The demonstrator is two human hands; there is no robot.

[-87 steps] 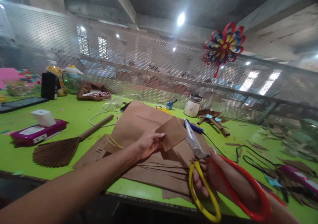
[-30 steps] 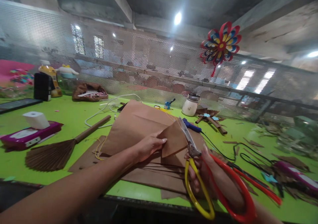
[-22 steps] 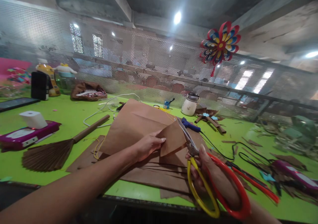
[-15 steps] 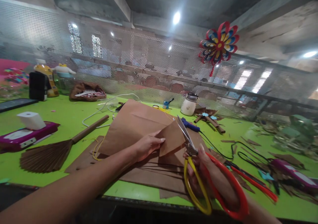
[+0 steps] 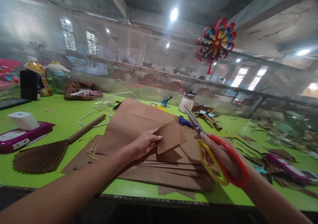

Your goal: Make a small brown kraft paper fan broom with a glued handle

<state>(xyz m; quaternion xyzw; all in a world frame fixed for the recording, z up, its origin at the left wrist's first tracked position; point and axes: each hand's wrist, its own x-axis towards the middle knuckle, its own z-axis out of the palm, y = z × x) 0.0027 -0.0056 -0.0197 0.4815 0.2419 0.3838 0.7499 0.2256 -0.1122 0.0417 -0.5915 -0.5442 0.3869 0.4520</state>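
My left hand pinches the left edge of a small square piece of brown paper, held above a stack of larger brown paper sheets. In my right hand is a pair of scissors with one red and one yellow handle loop. Their blades point up and away and look closed, clear of the small paper. Behind the blades lies the blue glue gun, partly covered by them.
Left on the green table lie a pleated paper broom shape and a purple box with a white block. A white jar stands at the back. Paper scraps and a purple device lie right. A perforated screen rises behind.
My right hand has moved the scissors right, away from the small paper. The blades have come together. My left hand still holds the paper, and the view has shifted slightly.
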